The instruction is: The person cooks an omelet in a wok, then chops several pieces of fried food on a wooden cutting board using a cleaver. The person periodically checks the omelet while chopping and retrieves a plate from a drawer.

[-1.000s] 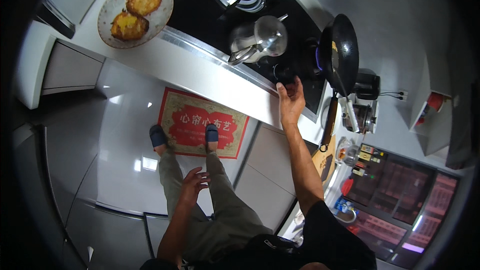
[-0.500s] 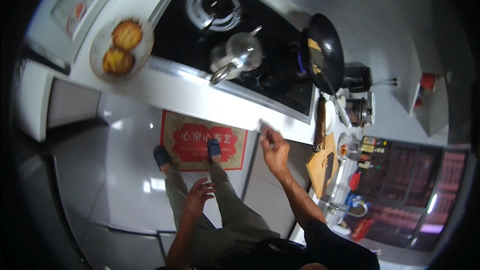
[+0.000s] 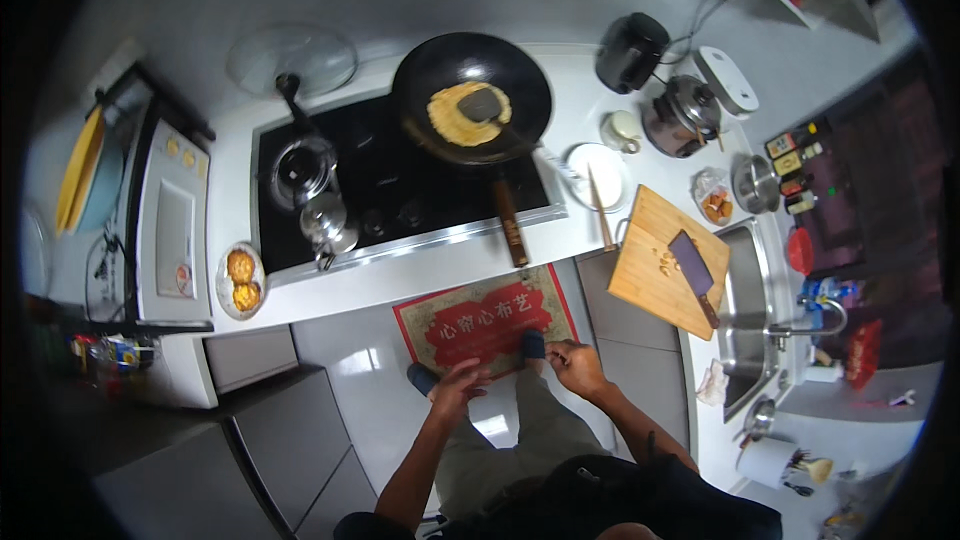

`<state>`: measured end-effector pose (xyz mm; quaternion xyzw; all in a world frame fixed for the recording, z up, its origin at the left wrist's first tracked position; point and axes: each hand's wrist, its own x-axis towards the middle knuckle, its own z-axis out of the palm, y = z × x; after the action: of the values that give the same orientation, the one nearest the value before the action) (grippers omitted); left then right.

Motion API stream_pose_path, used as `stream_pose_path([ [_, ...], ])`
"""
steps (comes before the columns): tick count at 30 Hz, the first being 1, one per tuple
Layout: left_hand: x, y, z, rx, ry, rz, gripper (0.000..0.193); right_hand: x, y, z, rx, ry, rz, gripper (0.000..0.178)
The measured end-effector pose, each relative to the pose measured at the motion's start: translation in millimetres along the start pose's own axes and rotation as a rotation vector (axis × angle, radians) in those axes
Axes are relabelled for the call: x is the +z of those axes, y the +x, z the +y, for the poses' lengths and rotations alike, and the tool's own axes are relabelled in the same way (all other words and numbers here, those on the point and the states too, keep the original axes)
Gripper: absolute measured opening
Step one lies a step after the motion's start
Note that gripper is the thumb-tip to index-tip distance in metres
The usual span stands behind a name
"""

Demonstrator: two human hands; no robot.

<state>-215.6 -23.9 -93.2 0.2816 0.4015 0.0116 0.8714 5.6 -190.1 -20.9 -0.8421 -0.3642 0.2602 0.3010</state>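
My left hand (image 3: 460, 389) hangs over the floor in front of the counter, its fingers apart and nothing in them. To its right is my right hand (image 3: 577, 368), fingers curled together; whatever they pinch, if anything, is too small to make out. Both hands are away from the counter. Beyond them a black wok (image 3: 523, 68) sits on the stove, its wooden handle pointing toward me. Inside lies a flat yellow pancake (image 3: 449, 124), with the dark blade of a spatula (image 3: 480, 106) resting on it. The spatula's handle leans over the wok's right rim.
A plate (image 3: 223, 283) with two browned cakes stands left of the stove (image 3: 383, 205), near a kettle (image 3: 328, 224). To the right are a white plate (image 3: 585, 160) with chopsticks (image 3: 602, 208), a cutting board (image 3: 640, 285) bearing a knife (image 3: 693, 266), and a sink (image 3: 745, 285).
The whole view has swung round and levelled. My right hand has drawn back from the counter edge to beside my left hand. The spatula still lies in the wok.
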Motion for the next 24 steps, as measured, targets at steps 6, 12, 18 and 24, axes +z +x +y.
stream_pose_path([
  [6, 104.0, 36.5, -24.0, -0.007, 0.070, -0.085, 0.042, -91.4, -14.9, 105.0, -0.081, -0.077, 0.376, 0.013],
  [12, 215.5, 63.8, -43.8, -0.093, 0.329, -0.175, 0.036, -195.0, -43.3, 259.8, 0.181, -0.355, 0.661, 0.040],
  [18, 253.2, 91.6, -44.8, -0.105, 0.398, -0.186, 0.033, -221.7, -30.6, 269.1, 0.232, -0.628, 0.641, 0.051],
  [24, 263.9, 109.6, -55.4, -0.123, 0.347, -0.170, 0.032, -230.1, -19.4, 299.7, 0.219, -0.530, 0.575, 0.052],
])
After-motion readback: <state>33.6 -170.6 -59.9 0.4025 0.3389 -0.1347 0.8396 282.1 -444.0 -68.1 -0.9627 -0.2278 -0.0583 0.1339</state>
